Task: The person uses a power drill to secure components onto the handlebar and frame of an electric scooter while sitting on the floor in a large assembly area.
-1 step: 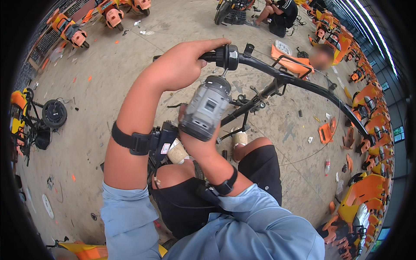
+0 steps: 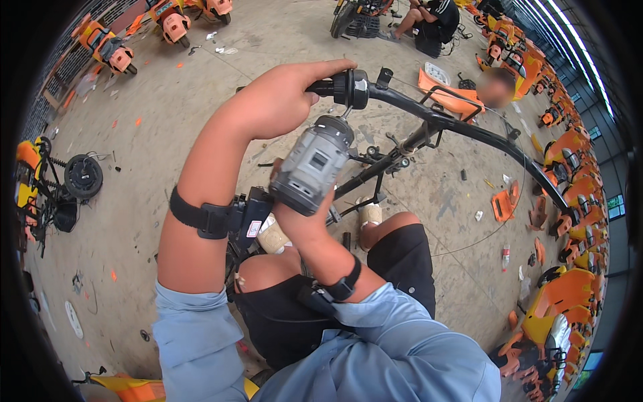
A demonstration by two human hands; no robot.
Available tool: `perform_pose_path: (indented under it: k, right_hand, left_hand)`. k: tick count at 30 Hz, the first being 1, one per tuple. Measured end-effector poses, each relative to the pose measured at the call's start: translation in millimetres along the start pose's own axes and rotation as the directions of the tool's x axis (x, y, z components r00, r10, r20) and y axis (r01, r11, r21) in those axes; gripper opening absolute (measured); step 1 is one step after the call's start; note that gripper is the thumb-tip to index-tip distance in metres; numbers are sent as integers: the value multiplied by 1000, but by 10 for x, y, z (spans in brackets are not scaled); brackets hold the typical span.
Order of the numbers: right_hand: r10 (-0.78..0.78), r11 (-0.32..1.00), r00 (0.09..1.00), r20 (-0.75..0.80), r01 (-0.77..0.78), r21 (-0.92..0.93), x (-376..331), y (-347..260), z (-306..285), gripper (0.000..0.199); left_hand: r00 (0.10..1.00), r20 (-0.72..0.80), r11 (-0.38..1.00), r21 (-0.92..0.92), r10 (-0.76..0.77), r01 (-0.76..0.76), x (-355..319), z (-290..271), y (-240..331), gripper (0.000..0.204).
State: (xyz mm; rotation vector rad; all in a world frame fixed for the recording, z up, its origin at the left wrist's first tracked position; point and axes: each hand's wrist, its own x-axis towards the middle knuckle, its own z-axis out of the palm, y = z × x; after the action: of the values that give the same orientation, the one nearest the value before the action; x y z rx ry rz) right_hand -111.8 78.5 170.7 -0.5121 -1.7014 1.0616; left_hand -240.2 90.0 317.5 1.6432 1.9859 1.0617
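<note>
On concrete floor (image 2: 201, 94) — left hand (image 2: 278, 100) clamped round handlebar (image 2: 429, 114) end, right hand (image 2: 301, 218) gripping grey drill (image 2: 313, 164) beneath it; orange parts (image 2: 502, 204) scattered near — another person (image 2: 435, 17) seated beyond.

Big warehouse-type space with a bare concrete floor (image 2: 167, 127), pretty dusty and scattered with small orange scraps and bits of litter. Up and left of the grip there's a row of orange ride-on carts (image 2: 107, 47) parked along a dark wall (image 2: 47, 94). Far left, a loose black wheel (image 2: 83, 176) sits on the floor beside a yellow frame. Off to the right, a long line of orange seats (image 2: 569, 154) curves along the edge, under bright daylight windows (image 2: 576, 60). Orange plastic panels (image 2: 504, 201) lie flat on the floor to the right.
</note>
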Motion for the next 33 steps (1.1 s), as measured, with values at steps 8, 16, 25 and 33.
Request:
perform_pose_path:
  k: [8, 16, 25, 33]
  right_hand:
    - [386, -205, 844, 373, -315, 927, 58, 235, 621, 72]
    - [388, 244, 881, 270, -380, 892, -249, 373, 748, 56]
    - [354, 614, 935, 35, -261, 745, 47, 548, 516, 47]
    - [78, -498, 926, 368, -284, 819, -57, 506, 884, 55]
  left_hand:
    - [994, 95, 989, -135, -44, 57, -15, -132, 16, 72]
    - [999, 36, 986, -166, -20, 26, -30, -97, -8, 73]
    - [995, 56, 957, -275, -82, 95, -79, -129, 5, 66]
    - [999, 8, 921, -387, 54, -47, 13, -93, -34, 51]
